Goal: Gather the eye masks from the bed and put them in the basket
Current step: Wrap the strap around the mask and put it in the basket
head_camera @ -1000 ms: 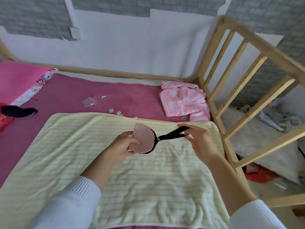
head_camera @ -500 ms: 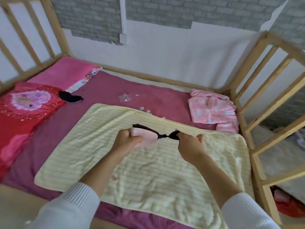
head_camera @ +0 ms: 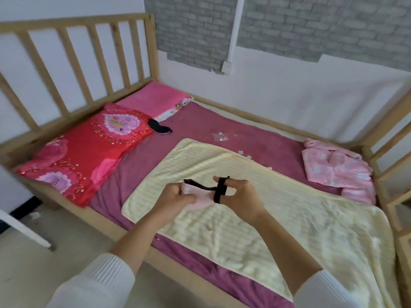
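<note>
My left hand [head_camera: 176,197] grips a folded pink eye mask [head_camera: 201,199] with black trim, held above the pale yellow striped blanket [head_camera: 278,218]. The mask's black strap [head_camera: 220,190] is looped around the fingers of my right hand [head_camera: 241,196], just right of the left one. A second, black eye mask [head_camera: 159,127] lies on the purple sheet by the edge of the red pillow, far left of my hands. No basket is in view.
A red pillow [head_camera: 89,147] and pink pillow [head_camera: 155,98] lie at the slatted wooden headboard [head_camera: 73,63]. Folded pink clothing [head_camera: 338,170] sits at the far right by the wooden footboard [head_camera: 387,134]. A clear plastic wrapper [head_camera: 221,136] lies on the sheet. Bare floor is at lower left.
The view swung left, bringing the headboard and pillows into sight. The mask has been folded smaller in my left hand, and the strap now wraps around my right fingers.
</note>
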The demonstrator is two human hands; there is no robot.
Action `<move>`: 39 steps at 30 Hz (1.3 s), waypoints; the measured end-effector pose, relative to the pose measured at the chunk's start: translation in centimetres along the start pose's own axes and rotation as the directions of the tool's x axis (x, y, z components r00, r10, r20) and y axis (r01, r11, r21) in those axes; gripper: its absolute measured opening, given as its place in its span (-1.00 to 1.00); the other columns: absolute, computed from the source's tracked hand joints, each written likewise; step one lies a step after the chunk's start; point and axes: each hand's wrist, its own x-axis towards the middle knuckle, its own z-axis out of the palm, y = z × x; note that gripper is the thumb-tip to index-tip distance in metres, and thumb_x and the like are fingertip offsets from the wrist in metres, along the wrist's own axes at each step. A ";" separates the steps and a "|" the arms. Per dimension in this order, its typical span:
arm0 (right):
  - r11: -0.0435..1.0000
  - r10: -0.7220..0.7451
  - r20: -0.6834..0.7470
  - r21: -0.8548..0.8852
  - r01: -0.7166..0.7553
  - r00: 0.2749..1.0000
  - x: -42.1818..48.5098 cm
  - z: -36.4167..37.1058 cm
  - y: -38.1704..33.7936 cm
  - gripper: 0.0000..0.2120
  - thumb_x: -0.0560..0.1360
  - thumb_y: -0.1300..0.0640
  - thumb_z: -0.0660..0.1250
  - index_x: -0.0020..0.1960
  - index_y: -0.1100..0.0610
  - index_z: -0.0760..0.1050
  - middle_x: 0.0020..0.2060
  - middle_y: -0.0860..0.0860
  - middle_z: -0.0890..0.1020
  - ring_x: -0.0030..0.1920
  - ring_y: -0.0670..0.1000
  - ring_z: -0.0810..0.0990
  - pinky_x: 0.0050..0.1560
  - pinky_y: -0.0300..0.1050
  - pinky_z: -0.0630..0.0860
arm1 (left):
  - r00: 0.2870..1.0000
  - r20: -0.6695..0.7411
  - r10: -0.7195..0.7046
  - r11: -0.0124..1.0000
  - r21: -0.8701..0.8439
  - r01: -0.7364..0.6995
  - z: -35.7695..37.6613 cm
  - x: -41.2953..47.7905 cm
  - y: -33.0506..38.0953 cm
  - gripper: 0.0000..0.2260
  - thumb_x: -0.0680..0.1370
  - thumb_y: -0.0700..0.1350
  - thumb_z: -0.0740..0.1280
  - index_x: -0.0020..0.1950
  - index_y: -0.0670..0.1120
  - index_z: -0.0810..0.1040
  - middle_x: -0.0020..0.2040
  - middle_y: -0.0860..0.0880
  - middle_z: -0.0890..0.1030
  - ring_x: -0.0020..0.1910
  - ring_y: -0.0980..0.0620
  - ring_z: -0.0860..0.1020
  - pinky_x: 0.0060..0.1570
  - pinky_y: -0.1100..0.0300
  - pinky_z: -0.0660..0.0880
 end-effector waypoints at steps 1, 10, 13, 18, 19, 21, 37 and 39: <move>0.998 -0.014 0.034 -0.062 0.016 0.999 0.0 1.8 -1.0 -0.73 0.35 0.09 0.51 0.04 -0.07 0.65 0.07 -0.21 0.65 0.23 -0.08 0.53 0.36 -0.07 0.33 | 1.000 -0.018 -0.011 1.000 -0.007 0.011 -1.8 -0.9 -0.9 -0.92 0.32 -0.15 0.39 -0.26 0.02 0.65 -0.41 0.11 0.59 -0.36 0.22 0.57 -0.35 0.31 0.44; 0.827 -0.345 0.109 -0.434 0.357 0.932 1.1 16.7 -9.9 -0.74 0.38 0.16 0.31 -0.40 0.07 0.27 -0.55 -0.08 0.40 -0.51 -0.06 0.35 0.37 0.06 0.15 | 0.890 -0.453 0.054 0.991 -0.083 -0.103 -15.8 -9.9 -5.0 -0.88 0.39 -0.09 0.43 -0.12 0.12 0.65 -0.15 0.16 0.69 -0.15 0.27 0.61 -0.20 0.42 0.42; 0.770 -0.414 0.226 -0.430 0.472 0.882 1.9 21.5 -12.3 -0.74 0.40 0.12 0.30 -0.40 0.11 0.31 -0.55 -0.06 0.42 -0.48 0.00 0.41 0.36 0.02 0.11 | 0.899 -0.430 0.078 0.995 -0.018 -0.095 -19.1 -12.4 -5.4 -0.93 0.39 0.04 0.41 -0.21 0.14 0.69 -0.27 0.10 0.70 -0.26 0.22 0.61 -0.19 0.35 0.45; 0.654 -0.495 0.385 -0.424 0.626 0.779 3.5 28.1 -16.1 -0.75 0.39 0.12 0.30 -0.41 0.03 0.30 -0.54 -0.06 0.45 -0.42 0.03 0.44 0.31 0.03 0.13 | 0.871 -0.490 -0.038 0.999 0.012 0.050 -24.4 -13.7 -7.4 -0.89 0.37 0.00 0.42 -0.36 0.13 0.67 -0.56 0.13 0.44 -0.55 0.17 0.34 -0.51 0.38 0.24; 0.627 -0.522 0.408 -0.412 0.661 0.749 3.9 29.3 -16.8 -0.72 0.38 0.13 0.30 -0.43 0.00 0.26 -0.55 -0.09 0.41 -0.45 -0.01 0.39 0.29 0.05 0.14 | 0.861 -0.505 -0.066 0.995 0.032 0.094 -25.3 -13.8 -8.0 -0.91 0.37 -0.02 0.42 -0.31 0.12 0.70 -0.54 0.15 0.48 -0.55 0.18 0.38 -0.52 0.40 0.25; 0.584 -0.553 0.458 -0.383 0.716 0.696 4.8 31.5 -17.8 -0.68 0.39 0.13 0.27 -0.44 -0.06 0.22 -0.58 -0.13 0.35 -0.47 -0.06 0.35 0.28 0.05 0.14 | 0.829 -0.554 -0.078 0.992 0.036 0.118 -27.3 -13.9 -9.0 -0.93 0.39 -0.08 0.44 -0.21 0.01 0.73 -0.47 0.16 0.57 -0.54 0.23 0.44 -0.53 0.46 0.27; 0.818 -0.488 0.585 0.049 0.573 0.647 21.9 49.1 -27.9 -0.88 0.38 0.29 0.43 -0.27 0.28 0.51 -0.34 0.27 0.59 -0.32 0.07 0.46 -0.19 0.12 0.47 | 0.409 -0.747 -0.523 0.816 -0.578 -0.011 -49.4 -6.5 -16.2 -0.86 0.45 -0.18 0.39 -0.27 -0.21 0.62 -0.40 -0.06 0.59 -0.41 0.04 0.50 -0.50 0.31 0.51; 0.859 -0.437 0.642 0.091 0.503 0.630 24.4 51.3 -29.9 -0.90 0.36 0.28 0.46 -0.28 0.23 0.55 -0.38 0.18 0.58 -0.33 0.01 0.45 -0.21 0.00 0.44 | 0.433 -0.753 -0.495 0.836 -0.549 0.001 -52.1 -5.9 -16.5 -0.86 0.45 -0.17 0.39 -0.29 -0.18 0.60 -0.39 -0.05 0.58 -0.34 0.03 0.51 -0.29 0.23 0.53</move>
